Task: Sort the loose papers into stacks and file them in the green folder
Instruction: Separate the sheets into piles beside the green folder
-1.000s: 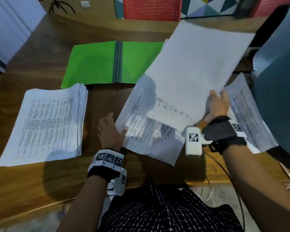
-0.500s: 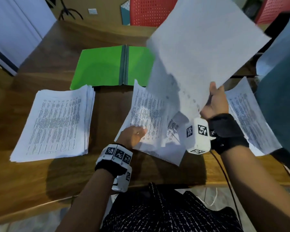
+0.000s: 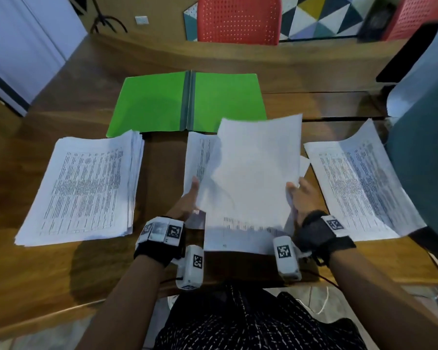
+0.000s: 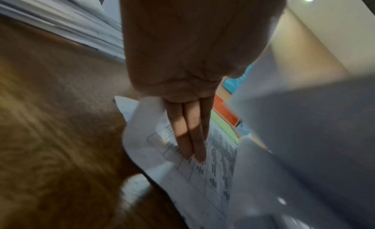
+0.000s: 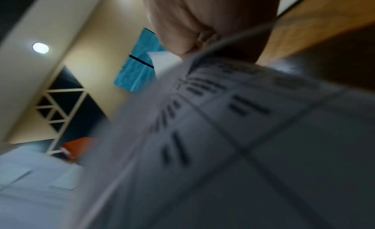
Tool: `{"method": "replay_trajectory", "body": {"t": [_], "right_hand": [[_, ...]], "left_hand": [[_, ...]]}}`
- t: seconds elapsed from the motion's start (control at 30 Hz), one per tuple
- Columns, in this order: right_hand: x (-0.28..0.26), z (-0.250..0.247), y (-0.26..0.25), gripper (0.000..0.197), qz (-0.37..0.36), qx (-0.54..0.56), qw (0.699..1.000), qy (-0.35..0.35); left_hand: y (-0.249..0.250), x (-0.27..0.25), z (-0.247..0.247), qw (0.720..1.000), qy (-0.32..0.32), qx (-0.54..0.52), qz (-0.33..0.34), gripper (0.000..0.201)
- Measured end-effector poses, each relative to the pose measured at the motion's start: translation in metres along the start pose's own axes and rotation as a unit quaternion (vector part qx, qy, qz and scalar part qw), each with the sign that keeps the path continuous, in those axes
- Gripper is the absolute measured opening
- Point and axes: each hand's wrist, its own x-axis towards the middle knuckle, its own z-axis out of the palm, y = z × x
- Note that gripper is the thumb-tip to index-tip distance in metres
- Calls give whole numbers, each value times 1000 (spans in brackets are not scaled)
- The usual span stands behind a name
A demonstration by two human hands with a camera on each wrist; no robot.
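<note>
Sheet lowered onto the middle pile

The right hand (image 3: 304, 195) has brought its pinched sheet (image 3: 256, 173) down; the left hand (image 3: 189, 198), fingers straight, steadies it. Green folder (image 3: 187, 101) unfilled.

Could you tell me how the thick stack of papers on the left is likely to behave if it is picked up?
The left stack looks thick, so probably heavy. Its right edge is fanned, so sheets would likely slide apart. Unbound paper would probably sag.

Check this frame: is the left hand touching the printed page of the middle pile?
Touching. The left wrist view shows the left hand with straight fingers lying flat on the printed page of the middle pile.
</note>
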Motion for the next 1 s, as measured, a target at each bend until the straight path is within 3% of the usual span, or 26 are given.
{"method": "replay_trajectory", "body": {"t": [0.07,0.13,0.23,0.3,0.4,0.47,0.53,0.67,0.77,0.83,0.93,1.0], "right_hand": [[4,-1,18,22,38,-41,998,-22],[5,1,21,25,23,-86,996,-21],[5,6,15,28,10,-143,990,-9],[5,7,9,39,24,-122,992,0],[9,11,-3,58,19,-100,995,-20],[13,13,-11,49,-1,-106,994,-12],[17,14,-17,32,-23,-86,995,38],[27,11,-28,27,-46,-26,991,127],[40,8,-38,15,-40,-28,982,183],[45,7,-44,13,-39,-22,975,216],[49,2,-47,19,-60,-56,966,243],[49,-1,-47,18,-62,-76,970,223]], "left_hand": [[2,2,4,999,-48,-1,6,75],[4,4,6,996,-73,59,13,75],[1,15,6,976,27,204,73,40],[-1,15,4,970,90,207,92,28],[3,8,3,971,121,173,116,26],[4,4,2,975,124,143,120,27],[5,2,2,976,127,126,125,28],[3,2,-2,985,98,53,130,22],[2,-1,-1,996,-12,14,83,25],[2,-5,5,987,-81,101,93,12],[-1,-2,6,974,-71,182,117,8],[-1,4,3,972,-54,198,115,14]]}}
